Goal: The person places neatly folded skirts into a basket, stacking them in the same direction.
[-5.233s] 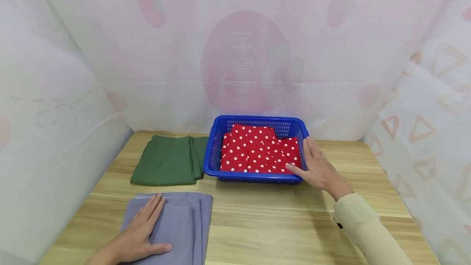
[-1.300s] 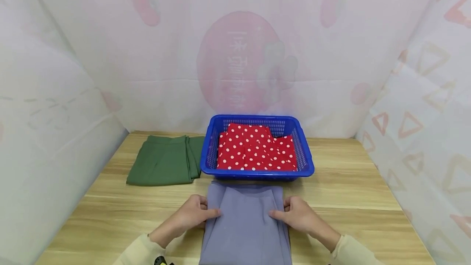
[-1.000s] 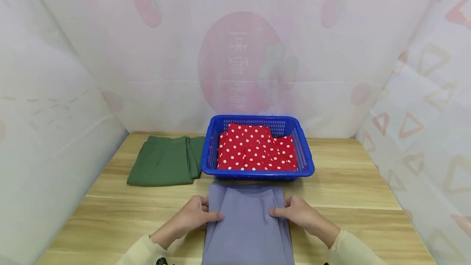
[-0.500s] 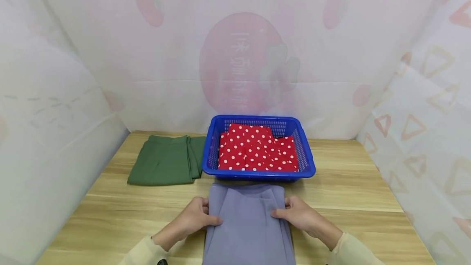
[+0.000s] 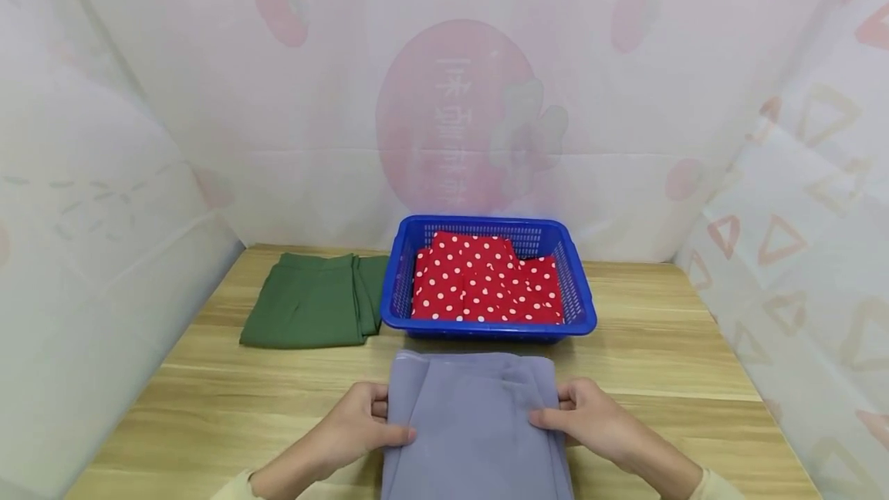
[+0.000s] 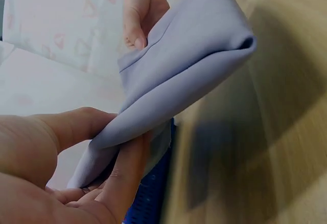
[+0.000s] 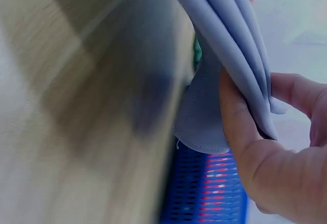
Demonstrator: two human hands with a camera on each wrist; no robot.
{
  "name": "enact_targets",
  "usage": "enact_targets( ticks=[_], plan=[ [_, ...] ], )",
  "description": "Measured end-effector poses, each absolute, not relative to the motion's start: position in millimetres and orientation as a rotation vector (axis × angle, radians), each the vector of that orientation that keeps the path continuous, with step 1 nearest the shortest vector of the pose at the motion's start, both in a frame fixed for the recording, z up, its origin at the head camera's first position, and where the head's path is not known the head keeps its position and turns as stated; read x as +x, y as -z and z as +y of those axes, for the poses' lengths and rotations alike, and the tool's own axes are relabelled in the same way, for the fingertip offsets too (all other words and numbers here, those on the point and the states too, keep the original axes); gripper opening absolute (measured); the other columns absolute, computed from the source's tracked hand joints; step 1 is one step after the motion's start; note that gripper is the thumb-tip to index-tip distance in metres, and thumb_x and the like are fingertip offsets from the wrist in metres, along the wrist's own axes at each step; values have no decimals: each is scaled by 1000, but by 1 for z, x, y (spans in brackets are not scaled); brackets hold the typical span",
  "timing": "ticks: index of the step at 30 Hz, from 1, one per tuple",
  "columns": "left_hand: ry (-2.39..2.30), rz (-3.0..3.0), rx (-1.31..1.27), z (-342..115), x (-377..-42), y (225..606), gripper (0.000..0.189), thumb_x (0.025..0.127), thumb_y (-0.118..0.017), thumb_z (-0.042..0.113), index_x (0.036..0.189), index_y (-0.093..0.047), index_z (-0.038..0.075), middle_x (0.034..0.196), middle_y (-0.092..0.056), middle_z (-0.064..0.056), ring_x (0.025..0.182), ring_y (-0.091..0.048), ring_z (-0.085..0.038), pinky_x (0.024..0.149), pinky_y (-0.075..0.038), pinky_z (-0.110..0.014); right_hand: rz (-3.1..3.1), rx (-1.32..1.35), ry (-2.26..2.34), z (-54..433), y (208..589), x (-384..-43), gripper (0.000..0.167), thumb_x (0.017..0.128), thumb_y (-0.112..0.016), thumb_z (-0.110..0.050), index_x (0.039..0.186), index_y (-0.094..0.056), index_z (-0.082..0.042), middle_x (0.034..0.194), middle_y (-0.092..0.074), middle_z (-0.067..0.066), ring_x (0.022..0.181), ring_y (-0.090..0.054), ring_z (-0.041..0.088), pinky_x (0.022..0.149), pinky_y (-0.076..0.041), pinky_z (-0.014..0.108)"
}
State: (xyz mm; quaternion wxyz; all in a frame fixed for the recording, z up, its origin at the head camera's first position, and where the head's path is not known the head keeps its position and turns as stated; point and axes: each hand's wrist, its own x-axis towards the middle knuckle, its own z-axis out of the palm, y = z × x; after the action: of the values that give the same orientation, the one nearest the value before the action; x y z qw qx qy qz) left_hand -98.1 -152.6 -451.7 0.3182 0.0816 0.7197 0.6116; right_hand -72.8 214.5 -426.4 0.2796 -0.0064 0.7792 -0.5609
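Note:
A folded lavender-grey cloth garment [image 5: 475, 423] is held off the table in front of the basket. My left hand [image 5: 357, 424] pinches its left edge, thumb on top and fingers underneath. On the opposite edge my right hand [image 5: 590, 419] grips it the same way. In the left wrist view the layered folds of the garment [image 6: 184, 60] stand clear of the wood. Behind it is a blue plastic basket [image 5: 489, 328] with a folded red polka-dot cloth [image 5: 479, 280] inside. The garment's near end runs out of the head view.
A folded green garment [image 5: 305, 303] lies left of the basket, its right end touching or close to the basket wall. The wooden table [image 5: 660, 361] ends at printed fabric walls [image 5: 312, 99] at the back and sides.
The lavender-grey garment has shifted from the table's left side to the middle; both hands now hold it, and in the last half second it has been lifted. The basket and green garment stay put.

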Motion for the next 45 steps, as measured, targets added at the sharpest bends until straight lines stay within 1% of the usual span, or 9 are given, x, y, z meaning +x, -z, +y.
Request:
enact_targets(
  ticks=[10, 18, 23, 27, 34, 37, 39, 42, 45],
  plan=[
    [-1707, 1866, 350, -156, -112, 394, 65, 92, -80, 10, 142, -51, -18, 123, -76, -24, 108, -76, -24, 92, -65, -39, 2108, -108, 1547, 220, 367, -86, 40, 101, -71, -23, 124, -67, 9, 103, -81, 10, 97, -76, 15, 91, -65, 43],
    [-1694, 1949, 241, -147, -176, 369, 60, 94, -78, 11, 143, -53, -12, 107, -80, -13, 105, -77, -20, 98, -63, -39, 2186, -71, 1582, 223, 341, -143, 45, 103, -69, -23, 133, -63, 10, 118, -77, 12, 102, -76, 18, 100, -63, 43],
    [-1723, 1973, 166, -132, -225, 367, 56, 98, -74, 11, 146, -53, -7, 130, -74, -21, 118, -73, -25, 109, -57, -46, 2201, 31, 1618, 226, 337, -187, 24, 103, -68, -24, 99, -66, 0, 110, -77, 8, 101, -77, 16, 99, -63, 39],
    [-1731, 2033, 92, -117, -256, 367, 52, 97, -76, 14, 143, -59, -3, 143, -66, -20, 128, -67, -29, 116, -51, -48, 2233, 151, 1623, 228, 338, -219, 29, 102, -69, -27, 84, -54, -9, 121, -68, 8, 104, -71, 12, 107, -58, 39],
    [-1760, 2097, -19, -98, -297, 376, 54, 96, -77, 13, 143, -58, -5, 143, -64, -19, 123, -68, -28, 110, -56, -41, 2302, 250, 1608, 231, 340, -256, 51, 102, -70, -35, 136, -65, 3, 162, -42, 16, 122, -62, 18, 102, -58, 30],
    [-1739, 2156, -42, -93, -304, 382, 53, 96, -77, 14, 141, -58, -6, 139, -66, -19, 116, -70, -26, 106, -58, -40, 2338, 261, 1610, 230, 345, -265, 46, 102, -70, -35, 129, -69, 3, 168, -36, 16, 137, -51, 25, 113, -52, 40],
    [-1717, 2197, -52, -90, -306, 387, 42, 96, -77, 13, 131, -64, -5, 125, -71, -15, 102, -71, -21, 96, -61, -36, 2365, 263, 1610, 230, 352, -269, 35, 102, -71, -34, 108, -72, 1, 160, -43, 17, 124, -57, 23, 109, -52, 39],
    [-1654, 2278, -50, -83, -310, 397, 14, 96, -77, 14, 94, -69, 2, 84, -67, -4, 72, -61, -13, 72, -55, -30, 2413, 294, 1597, 229, 365, -274, 37, 101, -72, -31, 75, -57, -10, 115, -60, 9, 84, -54, 15, 88, -52, 34],
    [-1593, 2355, -46, -77, -312, 407, 42, 95, -77, 14, 66, -48, 14, 58, -42, 5, 53, -39, -10, 58, -39, -31, 2470, 330, 1531, 230, 377, -277, 49, 100, -72, -32, 62, -43, -19, 71, -47, -4, 57, -43, 10, 67, -48, 29]
  ],
)
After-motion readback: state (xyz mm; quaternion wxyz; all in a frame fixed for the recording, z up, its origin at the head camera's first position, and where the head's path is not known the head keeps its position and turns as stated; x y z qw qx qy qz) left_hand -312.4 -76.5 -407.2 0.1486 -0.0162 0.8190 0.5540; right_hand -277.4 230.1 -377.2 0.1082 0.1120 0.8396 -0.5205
